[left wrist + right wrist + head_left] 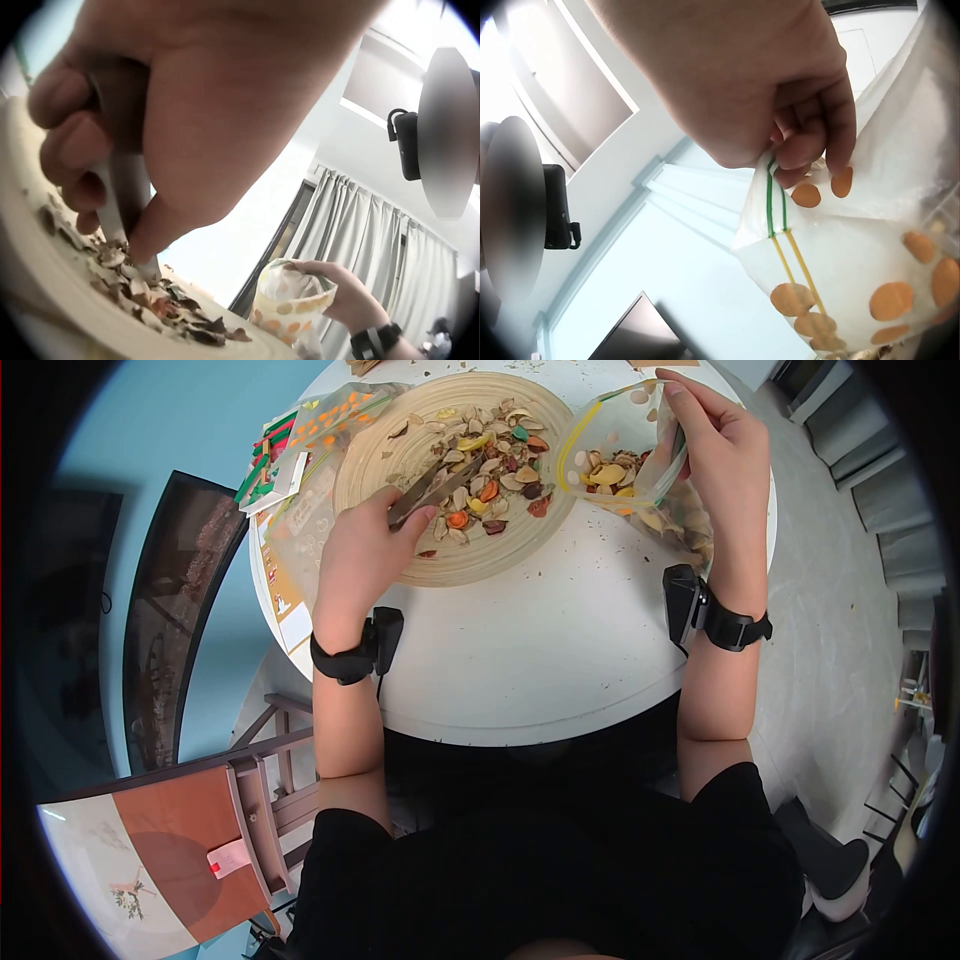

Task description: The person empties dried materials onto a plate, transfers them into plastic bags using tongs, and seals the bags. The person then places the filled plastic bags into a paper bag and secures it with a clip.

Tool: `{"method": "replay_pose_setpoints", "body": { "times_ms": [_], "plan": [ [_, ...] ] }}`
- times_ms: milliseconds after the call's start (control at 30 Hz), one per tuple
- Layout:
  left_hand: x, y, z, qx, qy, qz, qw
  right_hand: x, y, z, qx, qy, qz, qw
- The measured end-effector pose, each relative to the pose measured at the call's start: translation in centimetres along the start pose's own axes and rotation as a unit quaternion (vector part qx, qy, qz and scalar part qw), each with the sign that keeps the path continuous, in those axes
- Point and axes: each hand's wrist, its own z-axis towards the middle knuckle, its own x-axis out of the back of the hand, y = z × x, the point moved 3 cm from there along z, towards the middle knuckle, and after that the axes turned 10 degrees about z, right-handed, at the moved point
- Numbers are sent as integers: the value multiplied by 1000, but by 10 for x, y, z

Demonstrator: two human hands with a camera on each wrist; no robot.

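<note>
We counted two hands at work over one white tabletop (520,660). The left hand (365,550) held one pair of metal tongs (436,490), its fingers curled round the two arms and its thumb pressed against them. The tongs' ends reached in among the dried petals (500,472); whether they gripped a piece we could not tell.

The petals lay heaped on one round, pale plate (465,568). They were too many to count, mostly beige, with yellow, orange and dark red among them and one teal piece (519,434).

The right hand (722,445) pinched the rim of one open zip bag (640,420) between thumb and fingers, just beside the plate's right side. We noted orange dots on this bag and more petals inside it.

To the plate's left we recorded one dotted bag (335,422) and one white box (288,488) with red and green pieces. Each wrist bore one black device.
</note>
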Motion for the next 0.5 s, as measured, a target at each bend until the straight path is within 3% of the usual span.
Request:
{"method": "replay_pose_setpoints", "body": {
  "times_ms": [233, 333, 500],
  "plan": [
    [-4, 4, 1, -15, 19, 7, 1000, -4, 2, 3, -13, 14, 13, 1000],
    [-3, 3, 2, -24, 31, -9, 999, -3, 10, 1, 66, 5, 21, 998],
    [14, 12, -2, -30, 30, -91, 995, 0, -2, -3, 18, -26, -10, 999]
  ]
}}
